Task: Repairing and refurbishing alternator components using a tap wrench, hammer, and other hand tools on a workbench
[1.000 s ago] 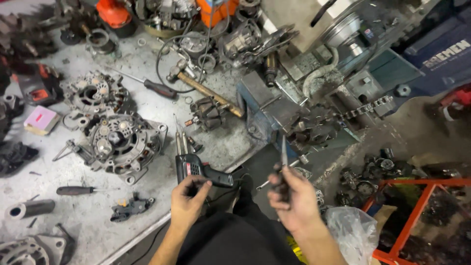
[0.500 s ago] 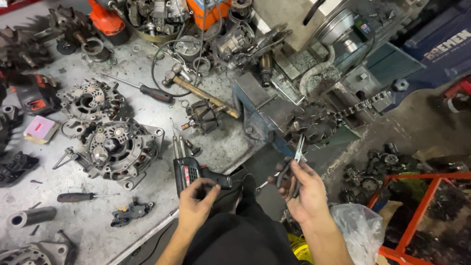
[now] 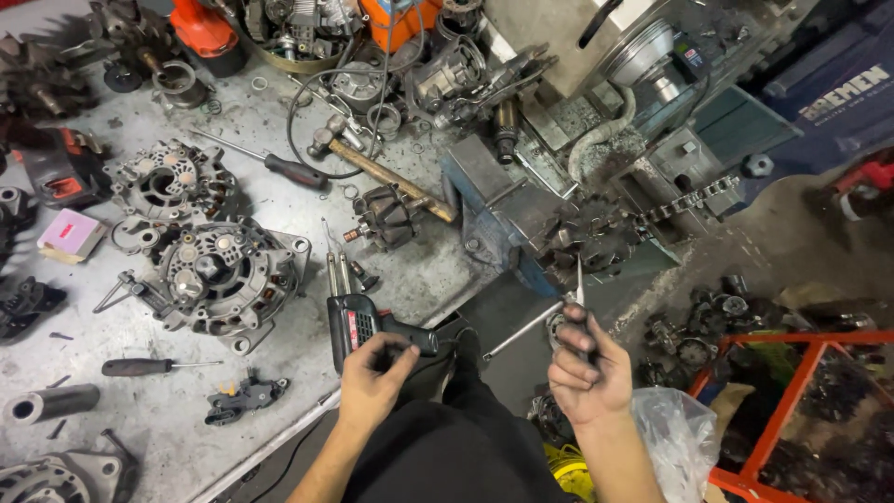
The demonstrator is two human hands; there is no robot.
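Observation:
My left hand [image 3: 371,377] grips the black handle of a soldering gun [image 3: 358,321] that lies at the front edge of the grey workbench [image 3: 279,410], its twin metal tips pointing away from me. My right hand [image 3: 587,373] is closed around a thin metal tool [image 3: 578,282] whose blade points up, just below a rotor clamped in the blue bench vise [image 3: 521,219]. A long thin rod [image 3: 521,331] slants down beside that hand.
On the bench lie an alternator housing [image 3: 219,275], a second housing [image 3: 172,182], an armature [image 3: 386,219], a wooden-handled hammer [image 3: 372,163], screwdrivers [image 3: 293,170], a pink box [image 3: 70,233] and a metal tube [image 3: 51,403]. An orange metal rack [image 3: 792,410] and a plastic bag [image 3: 675,438] stand at right.
My left hand has settled onto the soldering gun's handle. My right hand has shifted a little to the right, toward the vise, with the thin tool still upright in it.

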